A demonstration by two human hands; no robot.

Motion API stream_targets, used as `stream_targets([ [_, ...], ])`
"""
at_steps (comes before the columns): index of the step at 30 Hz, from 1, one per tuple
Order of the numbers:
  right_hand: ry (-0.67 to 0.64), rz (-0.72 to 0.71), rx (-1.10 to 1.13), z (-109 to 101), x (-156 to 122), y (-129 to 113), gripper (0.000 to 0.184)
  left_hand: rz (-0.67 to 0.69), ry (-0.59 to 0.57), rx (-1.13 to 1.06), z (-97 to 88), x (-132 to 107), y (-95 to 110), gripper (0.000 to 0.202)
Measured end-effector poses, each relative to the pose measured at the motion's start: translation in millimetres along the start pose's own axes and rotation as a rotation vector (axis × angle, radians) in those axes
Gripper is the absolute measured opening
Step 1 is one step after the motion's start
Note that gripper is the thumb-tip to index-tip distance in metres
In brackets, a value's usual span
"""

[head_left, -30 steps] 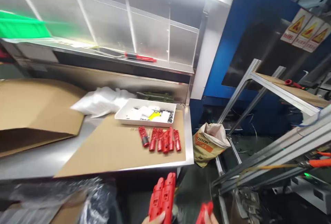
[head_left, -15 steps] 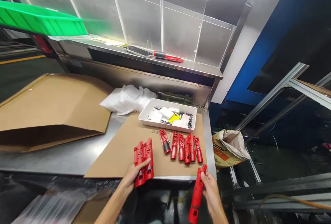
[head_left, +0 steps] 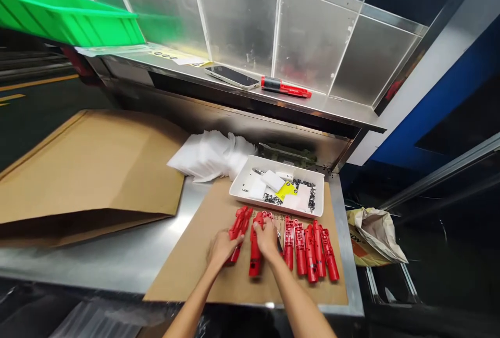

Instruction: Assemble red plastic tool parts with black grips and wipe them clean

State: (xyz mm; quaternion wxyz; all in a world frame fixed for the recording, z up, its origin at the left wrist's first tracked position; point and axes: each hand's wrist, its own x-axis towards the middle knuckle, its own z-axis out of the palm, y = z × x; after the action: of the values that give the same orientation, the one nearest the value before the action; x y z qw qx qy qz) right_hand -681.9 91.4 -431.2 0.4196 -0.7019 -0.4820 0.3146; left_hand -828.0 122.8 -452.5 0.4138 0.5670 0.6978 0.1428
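Observation:
My left hand (head_left: 223, 247) is closed round a pair of long red plastic casings (head_left: 239, 226), held side by side low over the cardboard sheet (head_left: 187, 271). Just to the right, my right hand (head_left: 267, 236) grips a single red casing (head_left: 255, 255) of the same kind, pointing away from me. Partly hidden behind that hand is another red piece with a dark end (head_left: 279, 244). Further right, several red casings (head_left: 311, 252) lie in a row on the cardboard, some with their ribbed inner side up.
Beyond the casings stands a white tray (head_left: 239, 196) with small black parts, white pieces and a yellow label. White foam bags (head_left: 207, 157) and a big open carton (head_left: 97, 166) are on the left. The shelf above carries a phone (head_left: 233, 76), a red-and-black tool (head_left: 285, 87) and a green bin (head_left: 70, 23).
Both hands have moved forward over the cardboard, the right one also inward to the left, bringing its casing beside the left hand's pair. The view has shifted.

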Motion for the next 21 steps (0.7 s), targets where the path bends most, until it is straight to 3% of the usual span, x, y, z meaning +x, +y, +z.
stream_targets([
  [4,-0.059,0.016,0.015,-2.7,6.5,-6.9,0.028,0.112,0.075,0.094,7.3,0.3,-6.2,0.022],
  [8,-0.047,-0.013,-0.002,-27.1,-4.1,6.1,0.027,0.183,0.132,0.104,8.9,-2.8,-10.9,0.020],
  [11,-0.042,0.003,-0.066,-51.1,-25.3,26.8,0.021,0.183,0.147,0.097,-6.4,1.8,-16.4,0.025],
  [15,-0.057,0.019,-0.195,-76.8,-60.1,44.7,0.026,0.070,0.164,0.175,-33.6,18.5,-27.7,0.029],
  [18,-0.042,0.035,-0.349,-82.2,-71.7,42.9,0.030,0.054,0.171,0.231,-38.3,28.7,-31.8,0.038],
  [21,-0.035,0.059,-0.487,-73.2,-65.5,36.7,0.035,0.107,0.150,0.252,-29.9,30.6,-27.5,0.040],
])
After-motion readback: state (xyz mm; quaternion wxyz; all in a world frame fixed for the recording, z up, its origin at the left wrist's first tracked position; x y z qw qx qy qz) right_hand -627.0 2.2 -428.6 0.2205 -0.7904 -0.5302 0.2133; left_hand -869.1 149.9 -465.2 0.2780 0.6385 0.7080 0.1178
